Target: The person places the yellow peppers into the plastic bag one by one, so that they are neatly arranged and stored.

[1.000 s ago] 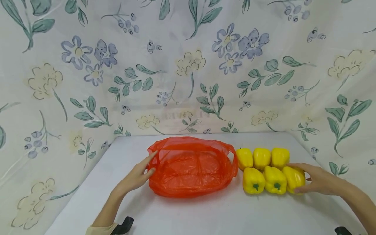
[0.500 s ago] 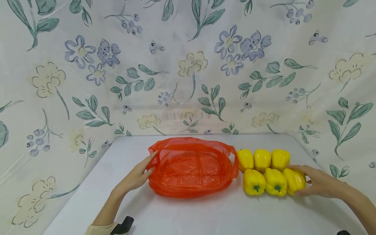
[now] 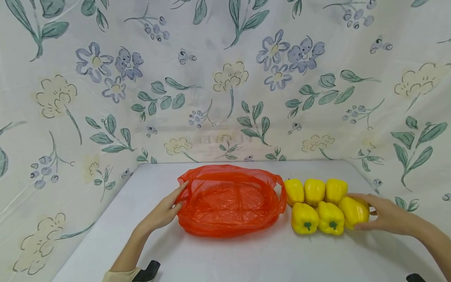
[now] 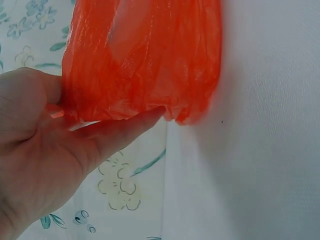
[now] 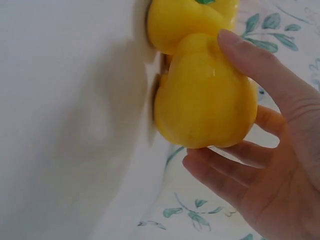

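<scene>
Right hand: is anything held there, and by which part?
The right hand holds the front row's rightmost yellow pepper by its body: in the head view, thumb on the near side, fingers at the far side.

Bag (image 3: 230, 199) and peppers (image 3: 328, 211) obstruct; near tabletop (image 3: 253, 258) allows passage

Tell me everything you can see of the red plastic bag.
The red plastic bag looks thin, translucent, glossy and wrinkled. It sits on the white table, mouth spread open toward the person, with nothing seen inside. A loop handle stands at its right end, beside the nearest yellow bell pepper; whether they touch is unclear. The left hand holds its left end.
</scene>
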A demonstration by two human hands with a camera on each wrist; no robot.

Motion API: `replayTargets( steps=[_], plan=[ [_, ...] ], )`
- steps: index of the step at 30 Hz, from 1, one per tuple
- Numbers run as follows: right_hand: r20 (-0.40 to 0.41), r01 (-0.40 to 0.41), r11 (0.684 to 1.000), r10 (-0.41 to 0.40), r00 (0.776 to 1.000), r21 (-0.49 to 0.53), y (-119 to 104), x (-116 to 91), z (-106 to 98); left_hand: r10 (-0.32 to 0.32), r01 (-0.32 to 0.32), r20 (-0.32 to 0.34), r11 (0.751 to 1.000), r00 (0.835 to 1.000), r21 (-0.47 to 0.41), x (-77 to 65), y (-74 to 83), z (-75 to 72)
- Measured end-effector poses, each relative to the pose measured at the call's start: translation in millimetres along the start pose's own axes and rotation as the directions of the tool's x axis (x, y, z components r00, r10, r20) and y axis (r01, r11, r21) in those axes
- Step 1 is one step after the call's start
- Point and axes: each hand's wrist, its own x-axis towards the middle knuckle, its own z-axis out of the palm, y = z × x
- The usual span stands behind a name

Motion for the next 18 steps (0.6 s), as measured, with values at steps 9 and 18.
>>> replayTargets(
  steps=[9,18],
  plan=[
    [-0.025,-0.007,0.998,0.005,1.0,-0.055,-10.0,7.8,-21.7,-0.02,0.02,0.011,0.999,1.0,-0.041,-2.5,-1.1,-2.8],
    [-0.06,0.029,0.997,-0.033,0.998,-0.069,-24.1,16.5,-36.6,0.009,-0.009,0.015,0.999,1.0,-0.053,0.5,-0.3,-3.7]
  ],
)
